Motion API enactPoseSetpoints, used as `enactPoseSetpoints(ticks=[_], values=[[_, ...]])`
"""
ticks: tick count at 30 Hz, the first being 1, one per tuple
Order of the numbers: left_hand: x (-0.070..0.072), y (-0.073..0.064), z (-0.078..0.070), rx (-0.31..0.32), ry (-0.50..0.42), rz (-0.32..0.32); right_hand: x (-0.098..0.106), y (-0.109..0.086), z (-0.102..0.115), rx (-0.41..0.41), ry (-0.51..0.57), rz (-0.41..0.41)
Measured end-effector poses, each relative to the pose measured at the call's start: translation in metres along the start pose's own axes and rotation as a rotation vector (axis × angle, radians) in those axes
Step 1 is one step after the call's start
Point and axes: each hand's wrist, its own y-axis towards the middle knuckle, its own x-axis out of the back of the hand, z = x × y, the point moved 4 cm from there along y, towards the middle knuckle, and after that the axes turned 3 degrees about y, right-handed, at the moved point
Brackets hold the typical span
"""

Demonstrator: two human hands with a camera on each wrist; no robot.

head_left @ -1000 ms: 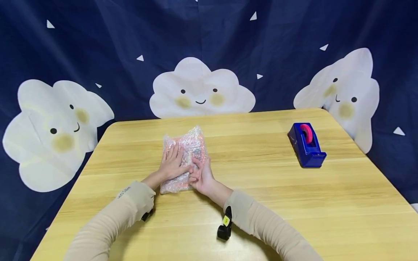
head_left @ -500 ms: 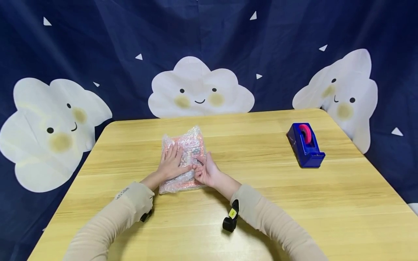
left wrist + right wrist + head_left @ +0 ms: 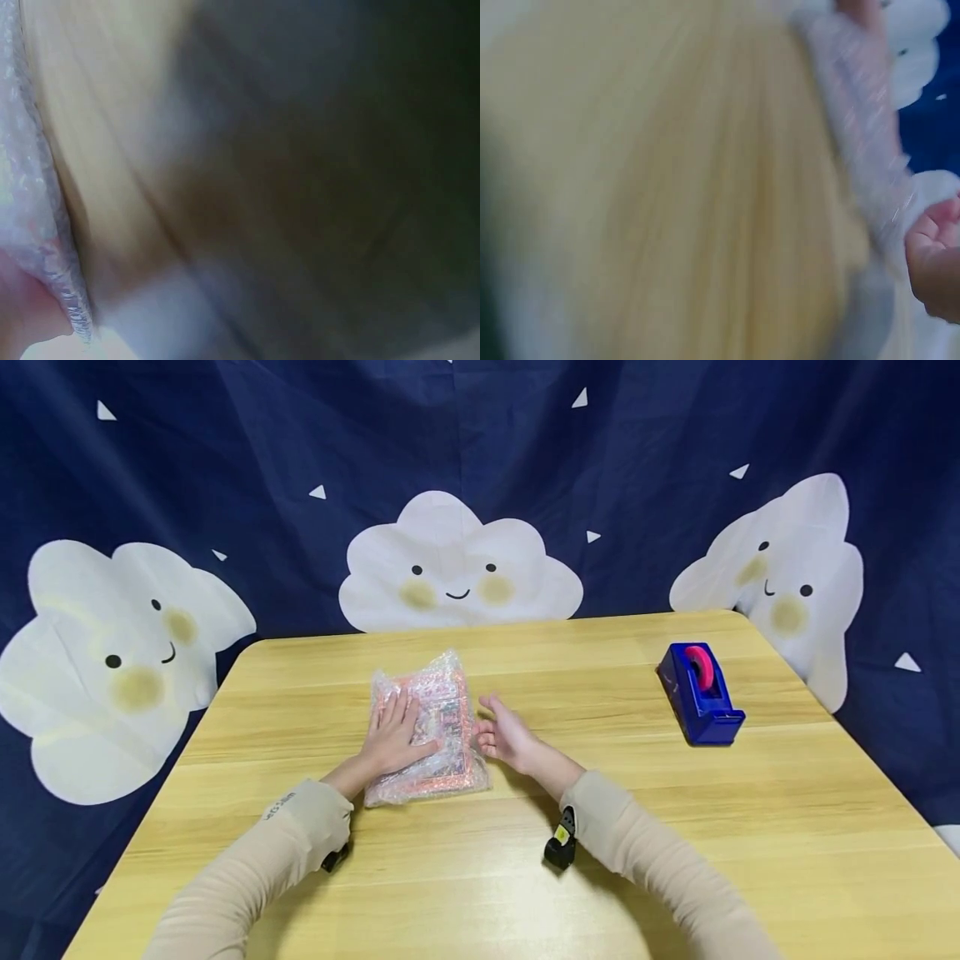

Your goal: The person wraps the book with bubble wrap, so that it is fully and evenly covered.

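A flat package in clear bubble wrap (image 3: 450, 743), with a red-orange bordered item showing through, lies left of the table's middle. Across its left part my left hand (image 3: 392, 739) rests palm down with the fingers spread. Just off the package's right edge is my right hand (image 3: 510, 737), fingers loosely bent and nothing seen in them. The left wrist view catches the edge of the bubble wrap (image 3: 30, 172) and a bit of hand at the lower left. In the blurred right wrist view, the wrapped package (image 3: 859, 112) and my right hand (image 3: 936, 255) appear at the right.
A blue tape dispenser (image 3: 701, 693) with a pink roll stands at the table's right side. Behind the wooden table (image 3: 585, 677) hangs a dark blue curtain (image 3: 525, 435) with smiling clouds. A black wrist camera (image 3: 561, 839) hangs below my right cuff.
My right hand has drawn off the package toward the right, uncovering its right side. The left hand stays on the package, which has barely moved.
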Motion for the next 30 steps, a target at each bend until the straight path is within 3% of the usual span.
enactPoseSetpoints(ticks=[4,11,21,25,30], values=[[0.000,-0.001,0.000,-0.001,0.008,0.001,0.005,0.006,-0.002,0.023,-0.320,0.078],[0.001,-0.001,-0.001,0.003,0.005,0.001,0.004,0.011,0.002,0.119,-0.703,0.185],[0.002,-0.001,-0.003,0.003,0.017,0.010,-0.009,0.007,0.005,0.363,-1.328,0.330],[0.001,-0.001,-0.002,0.004,0.014,0.011,-0.015,0.002,0.003,0.417,-1.542,0.339],[0.001,-0.001,0.000,0.000,0.015,0.012,-0.020,0.000,0.000,0.424,-1.864,0.259]])
